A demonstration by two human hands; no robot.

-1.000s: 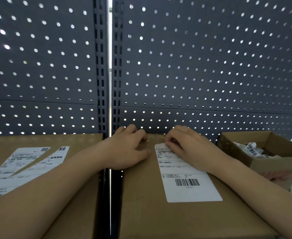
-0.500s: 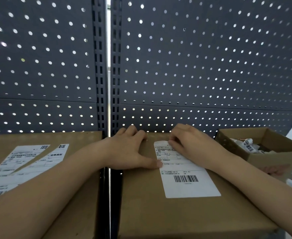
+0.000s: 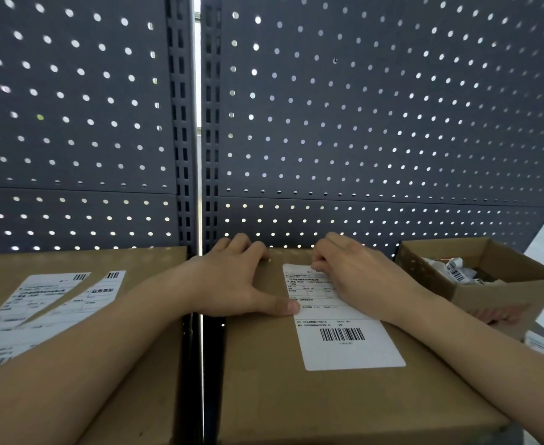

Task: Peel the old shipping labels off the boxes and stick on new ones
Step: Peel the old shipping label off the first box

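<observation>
Left hand (image 3: 235,281) flat on matte brown cardboard box (image 3: 296,396), thumb straight against left edge of white rectangular label (image 3: 351,351). Right hand (image 3: 357,277): fingers curled at label's far edge, can't tell if pinching. Label lies smooth on box top.

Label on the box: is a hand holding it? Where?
Right hand curls fingertips onto the label at its far edge; a pinch cannot be told. Left hand presses the box.

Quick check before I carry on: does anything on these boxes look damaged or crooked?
Yes. The torn label on the left box stands out: a long diagonal split runs through it, with bare cardboard showing in the gap. The middle label looks whole and flat.
</observation>
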